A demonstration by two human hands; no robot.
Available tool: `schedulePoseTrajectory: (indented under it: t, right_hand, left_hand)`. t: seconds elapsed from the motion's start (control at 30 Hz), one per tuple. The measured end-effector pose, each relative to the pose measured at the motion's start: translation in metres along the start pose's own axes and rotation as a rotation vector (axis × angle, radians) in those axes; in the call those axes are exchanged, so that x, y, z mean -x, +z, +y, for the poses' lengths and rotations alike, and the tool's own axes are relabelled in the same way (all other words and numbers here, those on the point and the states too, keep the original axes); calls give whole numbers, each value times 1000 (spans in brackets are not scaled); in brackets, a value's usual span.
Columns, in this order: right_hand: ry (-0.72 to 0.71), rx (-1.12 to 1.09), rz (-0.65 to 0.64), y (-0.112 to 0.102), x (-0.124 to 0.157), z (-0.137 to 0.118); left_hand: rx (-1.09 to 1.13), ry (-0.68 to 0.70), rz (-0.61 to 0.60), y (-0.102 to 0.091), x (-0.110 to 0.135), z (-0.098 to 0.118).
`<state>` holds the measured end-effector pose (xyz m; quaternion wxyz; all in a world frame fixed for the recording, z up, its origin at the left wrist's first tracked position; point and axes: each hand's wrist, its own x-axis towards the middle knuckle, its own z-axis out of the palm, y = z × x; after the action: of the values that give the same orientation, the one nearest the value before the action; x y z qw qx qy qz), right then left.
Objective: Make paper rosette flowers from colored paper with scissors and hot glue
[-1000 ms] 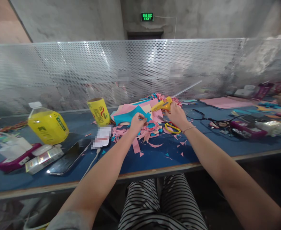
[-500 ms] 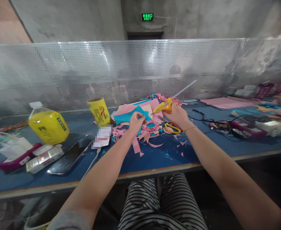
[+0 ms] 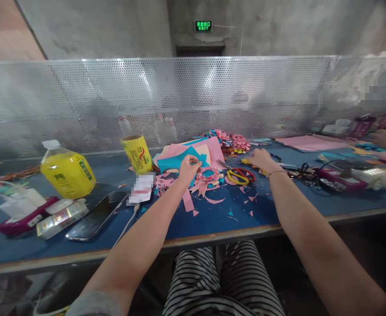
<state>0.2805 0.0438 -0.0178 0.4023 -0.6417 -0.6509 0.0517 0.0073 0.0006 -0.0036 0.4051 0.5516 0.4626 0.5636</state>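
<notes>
left hand [image 3: 189,166] pinches the pink paper flower [image 3: 208,174], just left of the scissors [image 3: 237,175]. right hand [image 3: 260,159] lies loosely curled over the glue gun [image 3: 247,161] behind the scissors; grip unclear. keep the pinch firm and steady on the flower.

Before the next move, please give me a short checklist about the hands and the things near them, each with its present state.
1. Left hand pinches a small paper piece: ok.
2. Pink paper flower lies flat right beside the left hand: ok.
3. Right hand is down on the table: ok.
4. What the right hand grips: cannot tell, the hand covers it.
5. Scissors lie free, close to the right hand: ok.
6. Table around the hands free of paper scraps: not ok.
</notes>
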Motion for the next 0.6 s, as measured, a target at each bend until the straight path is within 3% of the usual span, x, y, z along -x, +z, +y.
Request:
schedulePoseTrajectory:
  t: [0.07,0.17,0.23,0.33,0.5,0.6]
  right_hand:
    - [-67,-76,-117,11,5,-27]
    - [-192,-426,-343,35,23,-66]
    - [-200,-581,-443,49,35,-84]
    - [-99,-720,-435,61,47,-98]
    - [-7,-849,-373,63,45,-102]
    - [-2,-903,-333,62,41,-99]
  left_hand:
    - [31,-13,-32,1,2,0]
    - [65,-22,-91,4,5,-1]
    - [89,-27,-121,5,6,-2]
    - [136,-44,-151,8,6,-4]
    - [215,-20,-160,11,4,-7]
    - [72,6,-102,8,-1,-10]
